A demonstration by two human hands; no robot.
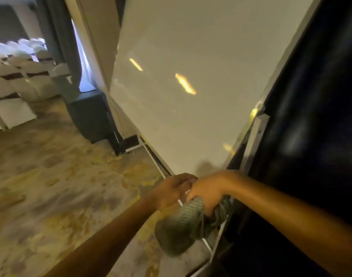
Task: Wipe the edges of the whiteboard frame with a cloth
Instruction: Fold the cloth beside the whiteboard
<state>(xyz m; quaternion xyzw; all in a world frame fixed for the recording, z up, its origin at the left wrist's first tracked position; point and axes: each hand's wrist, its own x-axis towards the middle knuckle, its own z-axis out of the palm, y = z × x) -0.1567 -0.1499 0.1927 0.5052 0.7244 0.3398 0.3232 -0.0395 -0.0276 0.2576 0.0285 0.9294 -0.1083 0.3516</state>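
Your right hand point(208, 191) grips a bunched green cloth point(183, 226) at the lower corner of the whiteboard point(191, 66), fingers curled round the fabric, whose loose end hangs down below the bottom edge of the frame point(249, 128). Your left hand point(172, 191) sits just beside it, touching the right hand's knuckles, its fingers bent loosely at the frame's lower rail; whether they pinch the rail or the cloth cannot be told through the blur. The board tilts across the view, its pale surface carrying three warm streaks of reflected light, its metal frame running up the right side against a dark panel point(321, 96). To the left, a patterned beige and gold carpet point(51, 186) spreads toward rows of white-covered chairs point(17, 80) with dark sashes, well apart from you. A grey curtain point(57, 37) hangs beside a bright gap of window, and a dark box-like stand point(89, 114) rests on the floor near the board's far lower corner
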